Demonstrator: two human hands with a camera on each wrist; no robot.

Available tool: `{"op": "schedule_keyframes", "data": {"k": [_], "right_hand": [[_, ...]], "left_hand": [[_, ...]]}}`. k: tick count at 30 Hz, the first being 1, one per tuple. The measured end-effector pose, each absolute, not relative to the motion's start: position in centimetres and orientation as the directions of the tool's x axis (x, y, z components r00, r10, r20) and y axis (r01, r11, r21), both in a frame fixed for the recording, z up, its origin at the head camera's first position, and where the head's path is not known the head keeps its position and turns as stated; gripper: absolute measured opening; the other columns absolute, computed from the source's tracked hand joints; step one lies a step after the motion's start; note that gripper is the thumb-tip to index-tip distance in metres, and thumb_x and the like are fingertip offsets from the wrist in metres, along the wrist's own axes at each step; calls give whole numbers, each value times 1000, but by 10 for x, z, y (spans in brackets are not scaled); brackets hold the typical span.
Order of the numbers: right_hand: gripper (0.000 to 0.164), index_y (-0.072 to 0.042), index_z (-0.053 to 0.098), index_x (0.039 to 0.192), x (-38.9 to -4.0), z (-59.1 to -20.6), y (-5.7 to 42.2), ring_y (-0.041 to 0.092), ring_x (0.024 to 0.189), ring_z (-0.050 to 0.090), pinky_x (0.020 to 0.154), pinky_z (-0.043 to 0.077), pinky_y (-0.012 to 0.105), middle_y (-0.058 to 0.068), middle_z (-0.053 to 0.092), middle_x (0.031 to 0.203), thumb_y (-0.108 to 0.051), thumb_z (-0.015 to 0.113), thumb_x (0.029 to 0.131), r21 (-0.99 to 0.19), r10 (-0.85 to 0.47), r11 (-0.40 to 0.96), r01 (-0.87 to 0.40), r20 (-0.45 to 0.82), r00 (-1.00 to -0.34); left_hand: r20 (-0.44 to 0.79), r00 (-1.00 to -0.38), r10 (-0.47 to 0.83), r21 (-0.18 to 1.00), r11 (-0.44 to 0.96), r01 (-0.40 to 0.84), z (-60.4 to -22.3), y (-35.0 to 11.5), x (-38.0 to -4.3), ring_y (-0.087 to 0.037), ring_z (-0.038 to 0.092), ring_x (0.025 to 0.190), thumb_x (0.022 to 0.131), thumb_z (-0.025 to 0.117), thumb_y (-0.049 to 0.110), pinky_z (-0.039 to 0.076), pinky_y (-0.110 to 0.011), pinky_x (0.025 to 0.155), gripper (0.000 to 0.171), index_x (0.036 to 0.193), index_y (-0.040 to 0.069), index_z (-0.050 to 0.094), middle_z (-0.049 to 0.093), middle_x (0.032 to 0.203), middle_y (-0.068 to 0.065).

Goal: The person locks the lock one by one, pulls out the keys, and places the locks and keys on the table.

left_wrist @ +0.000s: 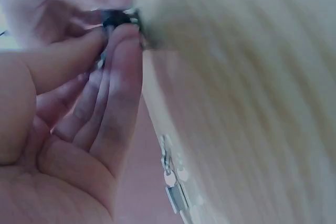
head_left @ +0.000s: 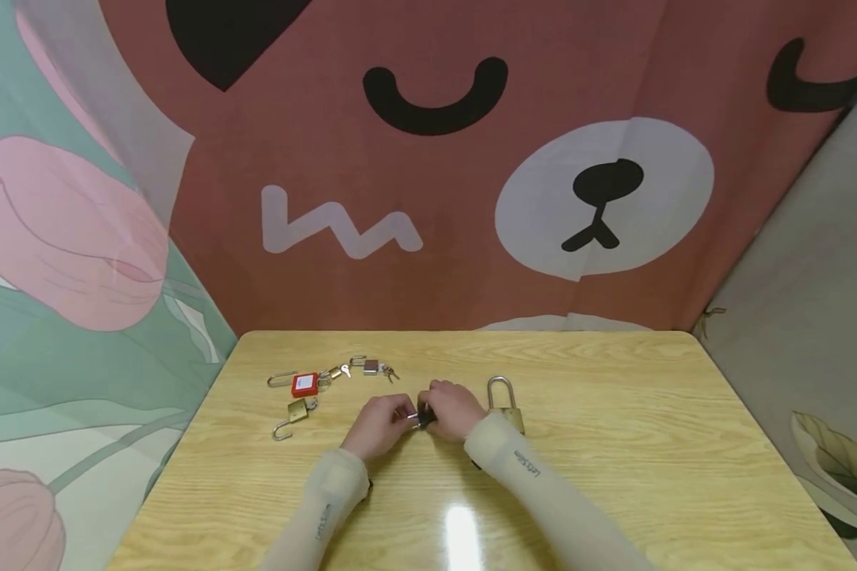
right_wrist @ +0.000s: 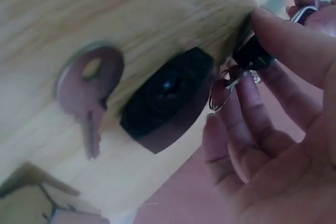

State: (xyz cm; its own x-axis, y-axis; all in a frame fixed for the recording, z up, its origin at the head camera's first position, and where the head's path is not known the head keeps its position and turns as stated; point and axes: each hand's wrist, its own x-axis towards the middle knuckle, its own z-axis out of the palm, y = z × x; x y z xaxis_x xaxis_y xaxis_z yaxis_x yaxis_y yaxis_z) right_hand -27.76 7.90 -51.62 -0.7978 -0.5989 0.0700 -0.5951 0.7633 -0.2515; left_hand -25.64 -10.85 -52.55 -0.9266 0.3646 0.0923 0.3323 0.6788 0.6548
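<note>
My left hand and right hand meet over the table, with a small black padlock between them. The left fingers pinch its silver shackle. On the other side, my right thumb and fingers grip the black body, from which a wire ring hangs. Close to the right wrist camera are a loose silver key and a larger black lock body with a keyhole; in the head view the right hand hides them. A brass padlock with a tall shackle lies beside the right wrist.
To the left on the wooden table lie a red padlock, a brass padlock with its shackle open, a small brass padlock with a key, and a brown-faced padlock with keys. A printed curtain hangs behind.
</note>
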Motion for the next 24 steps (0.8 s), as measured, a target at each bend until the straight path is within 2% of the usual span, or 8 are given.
{"op": "schedule_keyframes", "data": {"k": [5,9,13,19,24], "right_hand": [[11,-18,72,94,-276,-512,84,11,78,54,72,48,30,-4,62,88,-20,82,90,-354,-609,725,-590,69,-790],[8,-20,73,98,-271,-499,89,8,76,57,72,49,29,-5,70,90,-23,79,94,-481,-605,668,-567,92,-791],[9,-21,75,105,-263,-491,96,5,82,62,74,52,28,-9,72,96,-23,76,96,-568,-597,614,-547,119,-794],[16,-14,74,113,-252,-486,109,7,93,67,81,56,29,-8,73,103,-24,71,101,-664,-593,508,-549,192,-782],[32,-17,66,131,-242,-483,113,6,78,62,70,54,27,-6,73,101,-28,69,102,-729,-534,448,-518,246,-809]], "left_hand": [[65,-932,358,755,593,280,-519,-110,-258,-12,65,74,101,70,19,53,-25,67,9,92,19,70,71,83,4],[67,-948,310,855,472,215,-512,-112,-257,-25,73,80,102,67,19,60,-33,71,6,98,16,70,73,86,-2],[61,-955,289,916,364,169,-507,-111,-254,-31,72,75,105,63,23,62,-41,70,14,99,11,67,71,82,-7],[32,-943,331,958,259,123,-500,-106,-247,-18,56,55,111,51,32,52,-29,52,34,94,3,58,57,68,-4],[-2,-935,355,981,183,67,-495,-102,-244,-14,49,57,112,43,41,49,-26,52,45,96,0,51,48,68,-1]]}}
